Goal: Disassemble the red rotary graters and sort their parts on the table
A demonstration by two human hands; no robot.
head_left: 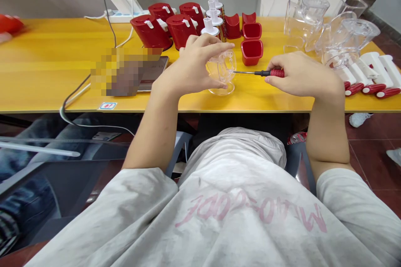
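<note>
My left hand (pixel 196 64) is closed around a clear plastic housing (pixel 227 66), thumb low and fingers over its top. The housing rests on or just above the yellow table, its round rim toward me. In my right hand (pixel 294 73) is a screwdriver (pixel 266 73) with a red and black handle, held level between thumb and fingers. Its metal shaft points left, and the tip reaches the side of the housing. Whether a screw sits at the tip is too small to tell.
Red housings (pixel 152 31), motors with white shafts (pixel 210 27) and red cups (pixel 252 51) stand behind my hands. Clear parts (pixel 341 37) and white handles (pixel 360 71) lie at the right. A phone (pixel 153 73), cables (pixel 67 102) and a power strip (pixel 125 16) are at left.
</note>
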